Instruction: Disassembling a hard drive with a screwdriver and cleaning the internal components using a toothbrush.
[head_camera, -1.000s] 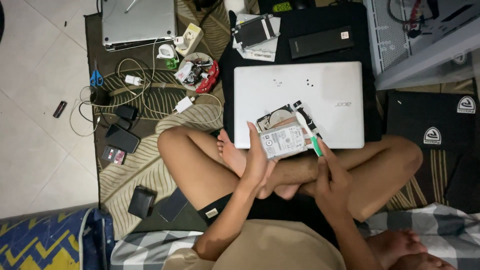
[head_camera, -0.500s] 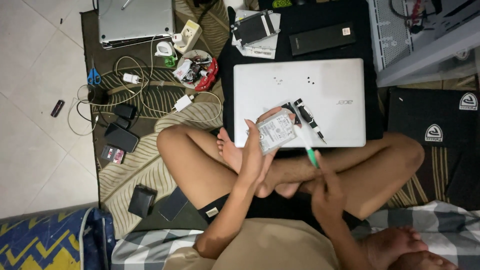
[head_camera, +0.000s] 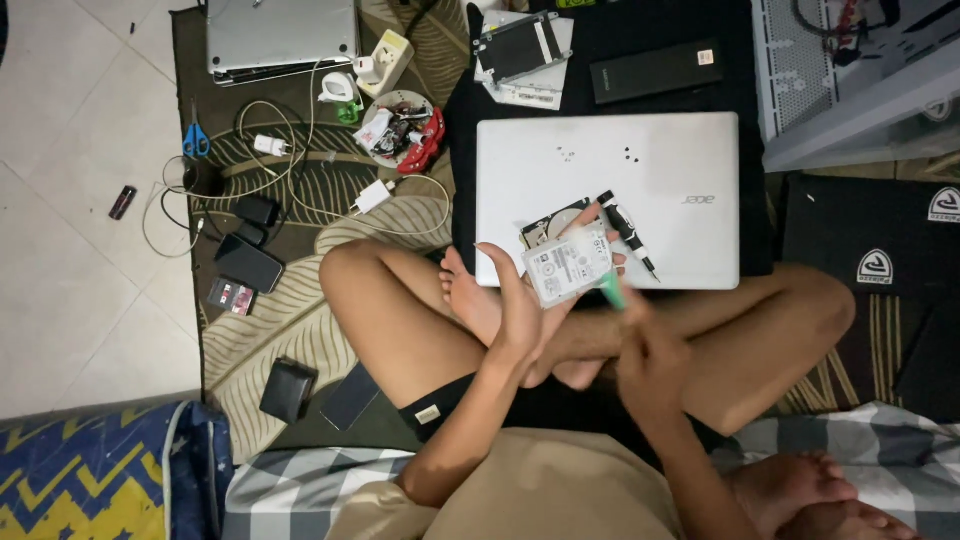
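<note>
You sit cross-legged on a patterned floor mat (head_camera: 300, 200), pale floor tiles (head_camera: 70, 200) to your left and a white closed laptop (head_camera: 640, 190) lying flat on a black cloth (head_camera: 740, 50) just past your knees. A second, grey laptop (head_camera: 280, 35) rests at the mat's far edge, with a blue and yellow cushion (head_camera: 90, 470) low at your left side. Loose white cables (head_camera: 300, 170), chargers, blue-handled scissors (head_camera: 195, 140) and a small dish of red and black oddments (head_camera: 405, 125) crowd the mat between them.

Your left hand (head_camera: 520, 310) grasps a small hard drive (head_camera: 568, 265), fingers wrapped round its near edge and labelled face up, raised over the near edge of the white laptop. Judge it rigid, compact and dense for its size, smooth-cased and easily harmed by a knock; the long side edges offer the safest hold, clear of the label and the bare board beneath. Your right hand (head_camera: 650, 350) is closed round a green-handled tool (head_camera: 610, 290), its tip blurred beside the drive. A black pen-shaped driver (head_camera: 628, 233) lies on the laptop lid just beyond, next to an opened drive with its platter showing (head_camera: 545, 225).
</note>
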